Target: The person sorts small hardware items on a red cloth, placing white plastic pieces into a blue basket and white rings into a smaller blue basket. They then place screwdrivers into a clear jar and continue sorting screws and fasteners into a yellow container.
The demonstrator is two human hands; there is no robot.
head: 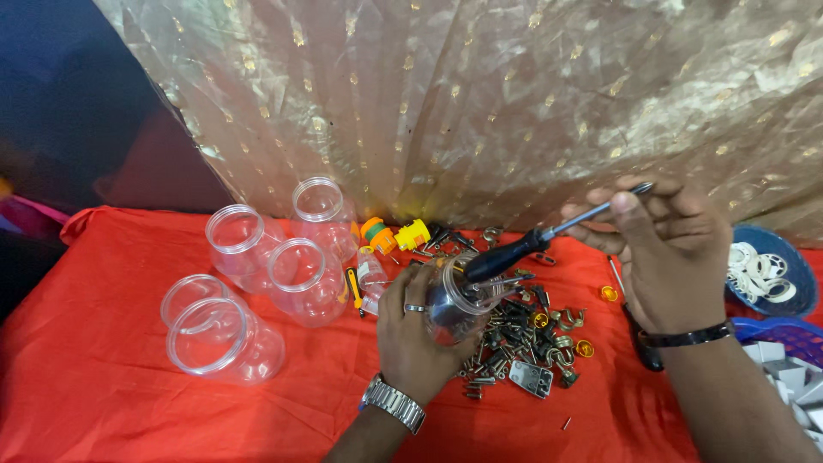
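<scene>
My left hand [411, 330] grips a clear plastic jar [459, 300], tilted with its mouth toward the right. My right hand [664, 249] holds a screwdriver [531, 242] by its metal shaft; the black handle points down-left and its end is at the jar's mouth. Just below the jar lies a pile of metal hardware [523, 339]: hooks, keys, small brackets and screws.
Several empty clear jars [257, 279] stand and lie on the red cloth [103, 377] at left. Small orange and yellow fittings [394, 233] sit at the back. A blue bowl of white rings [767, 270] and a blue basket of white pieces [784, 351] are at right. Gold fabric [514, 94] hangs behind.
</scene>
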